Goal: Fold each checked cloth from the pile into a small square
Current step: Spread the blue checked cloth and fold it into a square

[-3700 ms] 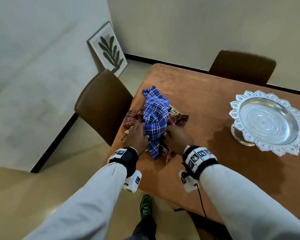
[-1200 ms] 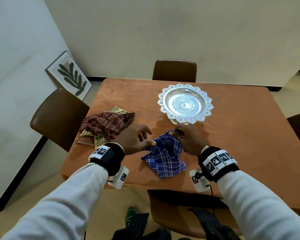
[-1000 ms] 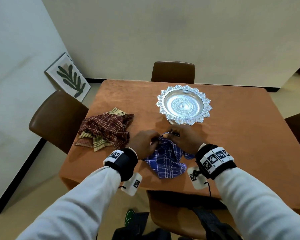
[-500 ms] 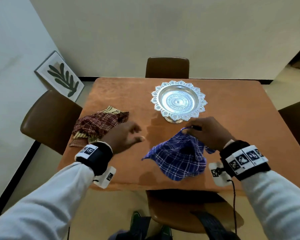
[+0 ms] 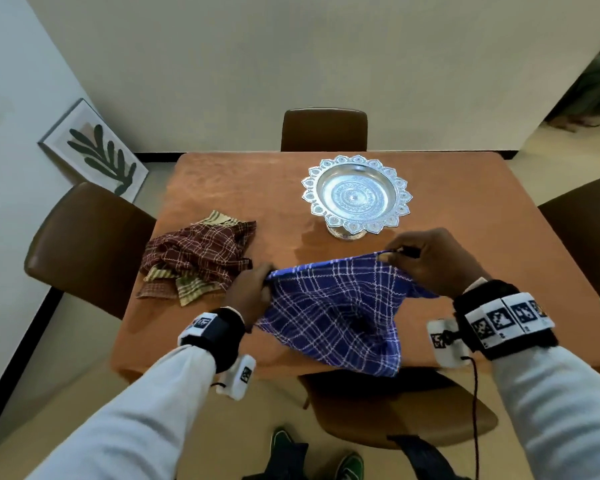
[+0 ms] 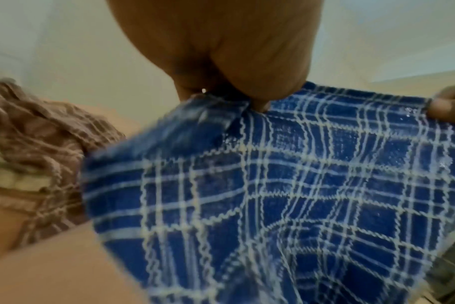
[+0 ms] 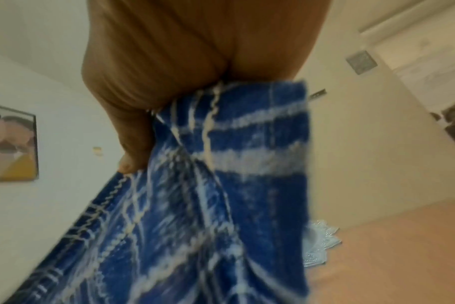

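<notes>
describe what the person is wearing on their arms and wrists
Both arms wear long, pale grey-white sleeves. The left wrist carries a black band with a white square-code marker on top and a small white camera block hanging below. The right wrist has a wider black band ringed with white tiles printed with black square codes, a white block beside it, and a thin dark cable trailing down.

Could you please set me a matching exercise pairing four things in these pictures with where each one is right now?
Things:
1. blue checked cloth
2. dark red checked cloth
3. ornate silver pedestal dish
4. framed leaf picture

Places:
A. on the floor, leaning against the wall
B. standing on the table's far half
C. stretched between left hand and right hand
D. crumpled on the pile at the table's left

Pairs: 1-C, 2-D, 3-B, 4-A
</notes>
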Motion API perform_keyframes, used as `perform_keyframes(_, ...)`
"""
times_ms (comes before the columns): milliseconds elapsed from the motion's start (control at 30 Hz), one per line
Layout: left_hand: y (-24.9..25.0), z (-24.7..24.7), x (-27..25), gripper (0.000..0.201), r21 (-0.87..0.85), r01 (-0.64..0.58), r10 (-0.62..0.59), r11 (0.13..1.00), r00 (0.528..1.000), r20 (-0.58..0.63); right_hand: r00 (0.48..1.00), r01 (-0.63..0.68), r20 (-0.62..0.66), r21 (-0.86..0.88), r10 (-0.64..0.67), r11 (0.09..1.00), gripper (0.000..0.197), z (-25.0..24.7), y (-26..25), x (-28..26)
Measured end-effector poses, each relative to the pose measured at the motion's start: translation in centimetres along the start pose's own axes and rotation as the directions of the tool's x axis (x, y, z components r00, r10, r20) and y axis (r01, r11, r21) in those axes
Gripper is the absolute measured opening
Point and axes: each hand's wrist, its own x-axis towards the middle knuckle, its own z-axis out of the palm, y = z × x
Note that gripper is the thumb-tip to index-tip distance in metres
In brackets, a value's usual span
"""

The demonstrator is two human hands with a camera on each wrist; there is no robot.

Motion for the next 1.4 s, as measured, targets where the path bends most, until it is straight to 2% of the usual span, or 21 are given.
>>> perform_keyframes(67, -1.3, -2.3, -0.3, 0.019, 0.092, 0.016, -0.016, 0.996, 1.000, 0.002, 0.991, -0.021, 0.124, -0.156, 0.041, 0.987, 0.017, -0.5, 0.4, 0.0)
perform_keyframes(133, -2.0, -4.8, 0.1, 0.019, 0.216, 0.055, -0.056, 0.975, 0.998, 0.001, 0.951, -0.045, 0.271, -0.359, 0.151, 0.932, 0.021, -1.2, 0.5, 0.7)
perform_keyframes(200, -1.6, -7.6, 0.5, 0.017, 0.352, 0.088, -0.079, 0.932, 0.996, -0.040, 0.928, -0.055, 0.295, -0.496, 0.227, 0.867, 0.017, -2.2, 1.1, 1.7)
perform_keyframes(267, 0.3, -10.5, 0.7, 0.018, 0.393, 0.112, -0.052, 0.913, 0.986, -0.159, 0.966, -0.056, 0.188, -0.526, 0.180, 0.848, 0.010, -4.0, 1.0, 2.8)
perform_keyframes(333, 3.0, -13.3, 0.4, 0.020, 0.354, 0.128, -0.008, 0.927, 0.947, -0.321, 1.000, 0.020, 0.030, -0.509, -0.005, 0.861, 0.007, -6.2, 0.4, 3.4)
perform_keyframes(400, 5.9, -15.2, -0.6, 0.023, 0.254, 0.095, 0.039, 0.963, 0.878, -0.478, 0.972, 0.088, -0.156, -0.457, -0.177, 0.885, 0.014, -8.3, -0.7, 3.0)
perform_keyframes(467, 8.9, -16.4, -2.2, 0.027, 0.141, 0.016, 0.074, 0.990, 0.792, -0.606, 0.908, 0.148, -0.314, -0.380, -0.278, 0.913, 0.018, -9.9, -1.6, 1.9)
perform_keyframes(533, 11.6, -16.1, -5.1, 0.026, 0.159, -0.005, 0.109, 0.987, 0.749, -0.654, 0.871, 0.214, -0.362, -0.330, -0.333, 0.919, 0.017, -10.5, -1.8, -0.4)
perform_keyframes(600, 13.1, -14.5, -8.7, 0.022, 0.294, -0.030, 0.224, 0.955, 0.722, -0.654, 0.872, 0.269, -0.326, -0.305, -0.365, 0.914, 0.015, -10.2, -1.2, -3.2)
perform_keyframes(633, 12.5, -13.3, -10.2, 0.019, 0.354, -0.073, 0.292, 0.932, 0.728, -0.621, 0.886, 0.285, -0.285, -0.288, -0.366, 0.914, 0.016, -9.7, -0.5, -4.6)
perform_keyframes(667, 11.0, -11.7, -11.6, 0.017, 0.363, -0.101, 0.307, 0.926, 0.759, -0.574, 0.904, 0.294, -0.230, -0.273, -0.359, 0.916, 0.018, -9.1, 0.5, -6.2)
perform_keyframes(767, 5.0, -6.5, -14.6, 0.030, 0.155, -0.062, 0.123, 0.986, 0.900, -0.417, 0.958, 0.271, -0.011, -0.287, -0.286, 0.919, 0.016, -6.2, 5.0, -10.5)
perform_keyframes(833, 1.9, -2.2, -16.5, 0.020, 0.129, 0.011, 0.030, 0.992, 0.950, -0.310, 0.974, 0.215, 0.131, -0.306, -0.182, 0.928, 0.015, -3.6, 8.4, -13.1)
perform_keyframes(900, -0.6, 1.5, -17.8, 0.016, 0.174, 0.087, -0.051, 0.981, 0.978, -0.204, 0.964, 0.117, 0.265, -0.315, -0.032, 0.942, 0.018, -1.1, 11.5, -15.1)
perform_keyframes(967, -2.5, 4.1, -18.4, 0.020, 0.217, 0.182, -0.161, 0.959, 0.981, -0.107, 0.927, 0.013, 0.354, -0.365, 0.126, 0.931, 0.018, 1.0, 13.7, -16.4)
perform_keyframes(1033, -3.2, 5.5, -18.2, 0.021, 0.184, 0.246, -0.235, 0.952, 0.969, -0.080, 0.908, -0.073, 0.357, -0.380, 0.219, 0.922, 0.018, 2.1, 15.0, -16.9)
perform_keyframes(1133, -2.3, 5.4, -17.7, 0.010, 0.096, 0.299, -0.292, 0.950, 0.953, -0.074, 0.897, -0.131, 0.373, -0.290, 0.238, 0.948, 0.010, 1.7, 14.7, -16.8)
perform_keyframes(1200, -2.1, 4.5, -17.0, 0.012, 0.054, 0.301, -0.297, 0.952, 0.952, -0.070, 0.892, -0.152, 0.385, -0.233, 0.235, 0.960, 0.008, 1.0, 14.1, -16.3)
perform_keyframes(1333, -2.2, 2.8, -13.9, 0.012, -0.035, 0.322, -0.324, 0.946, 0.940, -0.107, 0.946, -0.252, 0.190, -0.081, 0.263, 0.964, 0.004, 1.2, 14.6, -12.8)
perform_keyframes(1400, -3.2, 2.3, -10.7, 0.013, -0.063, 0.366, -0.371, 0.928, 0.917, -0.143, 0.935, -0.338, 0.109, -0.013, 0.337, 0.941, 0.002, 1.9, 15.5, -9.6)
